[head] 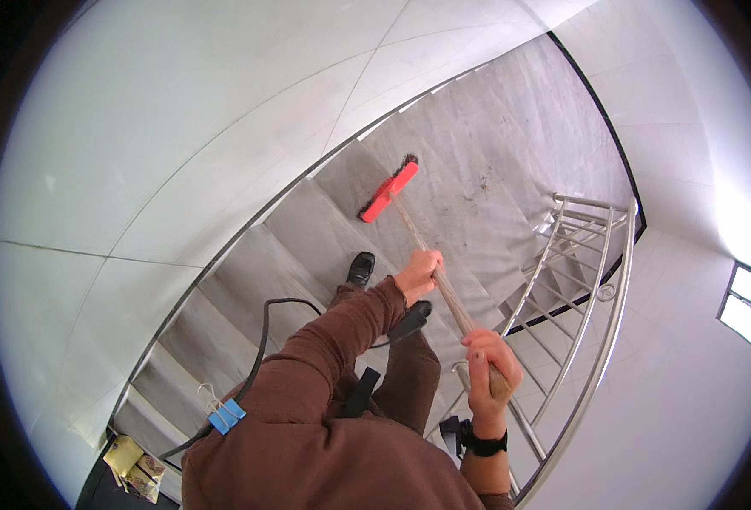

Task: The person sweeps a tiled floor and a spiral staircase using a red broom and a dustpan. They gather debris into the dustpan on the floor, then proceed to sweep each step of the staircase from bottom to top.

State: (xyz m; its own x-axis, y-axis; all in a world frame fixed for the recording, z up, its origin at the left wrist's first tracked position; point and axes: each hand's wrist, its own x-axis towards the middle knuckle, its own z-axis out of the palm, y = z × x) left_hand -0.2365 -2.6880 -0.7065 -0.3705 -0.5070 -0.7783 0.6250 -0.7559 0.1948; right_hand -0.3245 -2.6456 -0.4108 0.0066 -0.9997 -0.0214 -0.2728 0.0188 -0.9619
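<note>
A push broom with a red plastic head (389,191) and dark bristles lies across a grey stair tread ahead of my feet. Its wooden handle (455,303) slants back towards my body. Partway along the handle, my left hand (421,273) is closed around it. Nearer the handle's end, my right hand (493,366) grips the wood, and a black watch is on that wrist. Small bits of debris (485,183) lie on the steps to the right of the broom head.
Grey stairs (299,223) run along a white wall (190,146) on the left. A stainless steel railing (618,306) curves on the right. My black shoes (361,269) stand on the steps. A black cable (265,331) hangs at my side, with a blue binder clip (227,416).
</note>
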